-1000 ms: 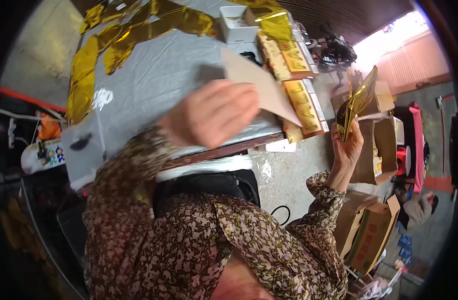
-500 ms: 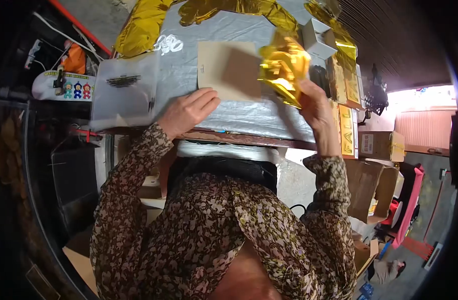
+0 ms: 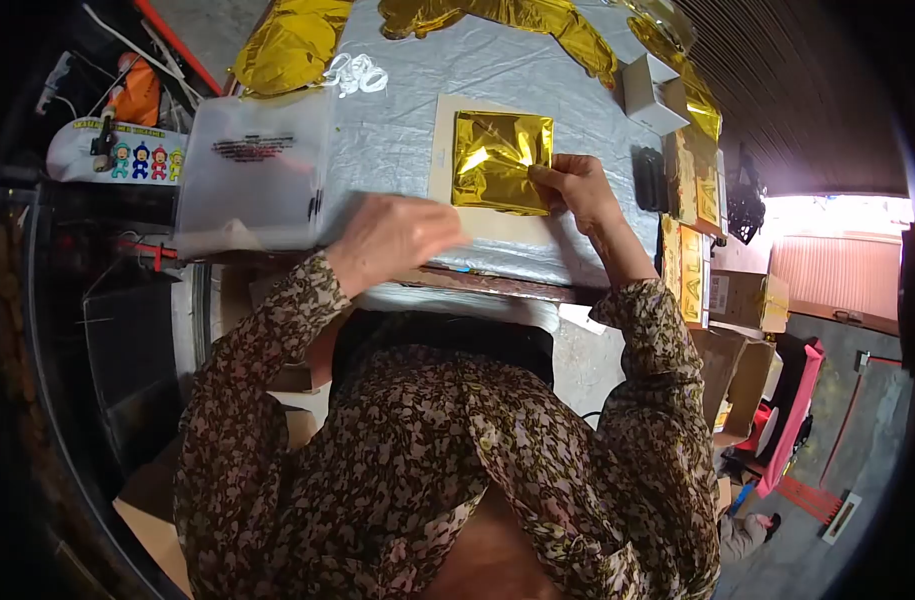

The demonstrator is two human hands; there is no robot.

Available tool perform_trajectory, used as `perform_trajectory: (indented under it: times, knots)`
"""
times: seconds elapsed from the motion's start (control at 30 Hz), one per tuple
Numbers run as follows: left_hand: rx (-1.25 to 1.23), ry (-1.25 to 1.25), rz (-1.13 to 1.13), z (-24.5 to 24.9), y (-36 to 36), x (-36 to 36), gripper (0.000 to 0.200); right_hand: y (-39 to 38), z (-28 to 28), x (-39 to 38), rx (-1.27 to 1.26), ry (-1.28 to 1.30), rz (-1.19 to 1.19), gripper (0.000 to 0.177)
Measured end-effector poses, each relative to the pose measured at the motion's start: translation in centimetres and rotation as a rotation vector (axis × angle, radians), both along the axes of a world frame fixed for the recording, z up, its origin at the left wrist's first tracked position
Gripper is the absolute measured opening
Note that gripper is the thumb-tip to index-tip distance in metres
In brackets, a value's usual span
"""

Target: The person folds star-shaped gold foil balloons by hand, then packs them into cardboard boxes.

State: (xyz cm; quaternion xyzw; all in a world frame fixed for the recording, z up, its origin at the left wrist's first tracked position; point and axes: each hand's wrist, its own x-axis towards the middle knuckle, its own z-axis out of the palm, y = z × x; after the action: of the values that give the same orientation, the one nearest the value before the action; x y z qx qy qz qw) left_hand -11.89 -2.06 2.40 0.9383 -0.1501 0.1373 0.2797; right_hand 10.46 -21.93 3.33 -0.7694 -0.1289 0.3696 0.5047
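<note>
A folded gold foil balloon, pressed into a shiny square, lies over a beige card on the grey-covered table. My right hand pinches its right edge between thumb and fingers. Blurred by motion, my left hand hovers near the table's front edge, just below and left of the card; its fingers are too smeared to read. The card's left strip and lower edge show around the foil.
Larger gold foil lies along the table's far side. A clear plastic bag is at left, near white ribbon. To the right are an open white box, dark items and cardboard boxes.
My right hand has lowered the gold foil balloon onto the card, where it now lies flat and square. My left hand has lifted off the card and moved toward the table's front edge.
</note>
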Motion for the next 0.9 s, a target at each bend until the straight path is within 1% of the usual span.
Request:
perform_trajectory:
  times: [0.07, 0.1, 0.13, 0.2, 0.23, 0.27, 0.33, 0.37, 0.43, 0.57, 0.63, 0.67, 0.73, 0.77, 0.83, 0.87, 0.9]
  knots:
    - [0.079, -0.231, 0.135, 0.9, 0.9, 1.6, 0.022, 0.0, 0.0, -0.3, -0.007, -0.027, -0.005, 0.018]
    - [0.075, -0.194, 0.113, 0.8, 1.3, 2.8, 0.036, 0.0, 0.0, -0.4, -0.014, -0.065, 0.013, 0.018]
    - [0.070, -0.197, 0.111, 1.1, 1.0, 4.0, 0.036, 0.1, 0.1, -0.5, -0.023, -0.103, 0.033, 0.019]
    - [0.164, -0.251, 0.149, 1.6, 0.4, 6.0, 0.056, 0.5, 0.9, -1.1, -0.032, -0.132, 0.046, 0.019]
    - [0.136, -0.046, 0.098, 0.5, 0.5, 6.8, 0.078, 0.6, 1.2, -1.3, -0.034, -0.161, 0.057, 0.019]
    - [0.135, -0.052, 0.093, -0.5, 0.2, 7.2, 0.078, 0.7, 0.9, -1.4, -0.033, -0.207, 0.071, 0.019]
    - [0.214, -0.072, 0.133, -1.3, 0.3, 7.9, 0.085, 0.9, 0.3, -1.3, -0.050, -0.289, 0.093, 0.019]
    - [0.215, -0.077, 0.127, -1.8, 0.4, 8.0, 0.085, 0.9, 0.2, -1.3, -0.024, -0.289, 0.085, 0.019]
    - [0.265, 0.005, 0.128, -1.9, 0.3, 7.7, 0.090, 0.9, 0.1, -1.7, 0.003, -0.292, 0.072, 0.020]
    - [0.291, 0.010, 0.118, -1.8, 0.1, 7.7, 0.090, 0.7, -0.2, -1.5, 0.042, -0.330, -0.025, 0.025]
    - [0.289, 0.029, 0.139, -1.8, 0.0, 7.7, 0.090, 0.6, 0.9, -0.9, -0.128, -0.281, 0.103, 0.030]
    - [0.288, 0.031, 0.135, -1.7, -0.1, 7.7, 0.090, 0.4, 1.1, -0.7, -0.130, -0.279, 0.100, 0.030]
    - [0.292, 0.046, 0.140, -1.7, -0.1, 7.8, 0.091, 0.3, 1.6, -0.9, -0.361, -0.866, 0.298, 0.029]
    - [0.291, 0.050, 0.141, -1.7, -0.2, 7.8, 0.091, 0.4, 2.1, -1.2, -0.361, -0.863, 0.301, 0.029]
    - [0.318, 0.066, 0.149, -1.5, -0.5, 7.9, 0.093, 1.3, 3.8, -2.5, -0.626, -0.983, 0.285, 0.039]
    - [0.318, 0.071, 0.148, -1.4, -0.6, 7.9, 0.093, 1.5, 3.0, -2.4, -0.627, -0.978, 0.286, 0.039]
    - [0.311, 0.082, 0.150, -1.4, -0.6, 8.0, 0.093, 1.5, 1.7, -2.0, -0.363, -1.164, 0.299, 0.043]
